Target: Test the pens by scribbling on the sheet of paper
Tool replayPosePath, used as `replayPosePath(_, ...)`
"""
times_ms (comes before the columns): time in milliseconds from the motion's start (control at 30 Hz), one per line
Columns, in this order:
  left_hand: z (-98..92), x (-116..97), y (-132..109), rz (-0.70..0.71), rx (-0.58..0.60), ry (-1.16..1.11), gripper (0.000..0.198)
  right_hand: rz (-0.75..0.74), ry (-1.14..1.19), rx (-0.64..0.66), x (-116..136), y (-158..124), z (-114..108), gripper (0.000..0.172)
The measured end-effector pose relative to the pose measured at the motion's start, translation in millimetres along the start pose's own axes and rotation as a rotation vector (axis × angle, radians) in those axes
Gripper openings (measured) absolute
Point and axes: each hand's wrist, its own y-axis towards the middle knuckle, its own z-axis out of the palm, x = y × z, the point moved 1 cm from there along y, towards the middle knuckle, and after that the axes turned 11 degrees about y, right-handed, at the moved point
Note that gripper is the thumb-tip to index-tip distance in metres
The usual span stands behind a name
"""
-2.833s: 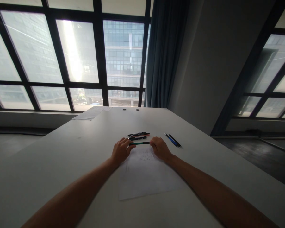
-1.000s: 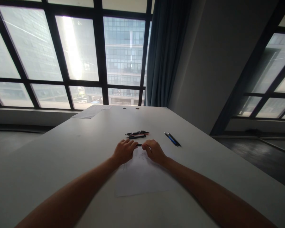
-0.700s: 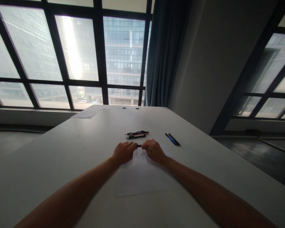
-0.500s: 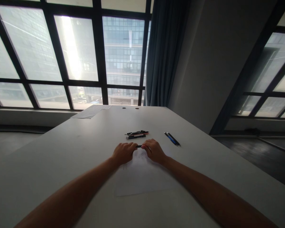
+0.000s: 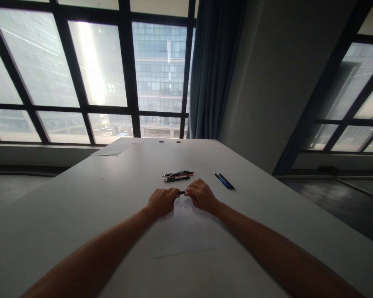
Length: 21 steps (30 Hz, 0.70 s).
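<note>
A black pen (image 5: 182,192) lies level between my two hands, above the far part of a white sheet of paper (image 5: 186,236). My left hand (image 5: 163,201) is closed on the pen's left end, and my right hand (image 5: 201,196) grips its right end. Only a short dark middle piece shows; the fingers hide both ends. Grey scribbles mark the paper between the hands. Just beyond the hands lies a small group of pens (image 5: 177,176), mostly black. To the right, a blue pen (image 5: 222,182) and a black pen (image 5: 227,182) lie side by side.
The white table (image 5: 118,207) reaches toward the window. More paper sheets (image 5: 114,147) lie at its far left corner. Two dark round spots (image 5: 169,142) are near the far edge. A blue-grey curtain (image 5: 208,82) hangs behind the table.
My right hand has tilted up slightly at the knuckles. Both hands keep their grip on the pen, and the view has shifted a little.
</note>
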Motion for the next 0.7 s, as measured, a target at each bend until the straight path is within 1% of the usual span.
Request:
replayPosePath(100, -1.5, -2, 0, -0.011, 0.008, -0.011, 0.025, -0.07, -0.081, 0.043, -1, 1, -3, 0.031)
replayPosePath(233, -3.6, -5, 0, -0.025, 0.026, -0.027, 0.025, -0.175, -0.19, 0.092, -4, 1, -8, 0.032)
replayPosePath(367, -5.0, -7, -1, -0.047, 0.043, -0.036, 0.026, -0.216, -0.205, 0.113, -5, 1, -12, 0.03)
replayPosePath(567, -5.8, -5, 1, -0.069, 0.032, -0.036, 0.026, -0.152, -0.137, 0.075, -2, 5, -14, 0.027)
replayPosePath(700, -4.8, -3, 2, -0.06, 0.026, -0.035, 0.026, -0.014, -0.072, 0.029, -1, 6, -13, 0.033)
